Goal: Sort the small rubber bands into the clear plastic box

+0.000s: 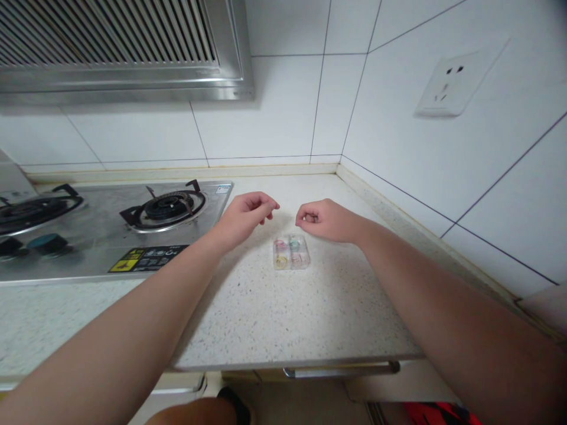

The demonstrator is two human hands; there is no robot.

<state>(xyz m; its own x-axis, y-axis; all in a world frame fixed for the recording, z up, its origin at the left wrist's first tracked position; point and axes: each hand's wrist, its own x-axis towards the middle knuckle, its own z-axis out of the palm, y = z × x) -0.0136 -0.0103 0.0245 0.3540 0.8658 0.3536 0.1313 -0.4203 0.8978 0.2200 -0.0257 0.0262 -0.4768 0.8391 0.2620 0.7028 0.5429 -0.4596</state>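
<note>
A small clear plastic box [291, 252] with several compartments lies on the speckled countertop. Pink, green, yellow and reddish small loop-like pieces sit in separate compartments; their exact kind is too small to tell. Beyond the box and to its left, my left hand [251, 215] is raised with thumb and forefinger pinched together. Just past the box's right far corner, my right hand [325, 219] has its fingers curled in against the thumb. A narrow gap separates the two hands. Whatever either hand may hold is hidden or too small to make out.
To the left, a steel gas stove [100, 236] with black burners is set into the countertop [266, 319]. A range hood [133, 53] hangs above it. White tiled walls meet at the back corner, with a socket [454, 82] on the right one. A drawer handle [341, 370] runs below the front edge.
</note>
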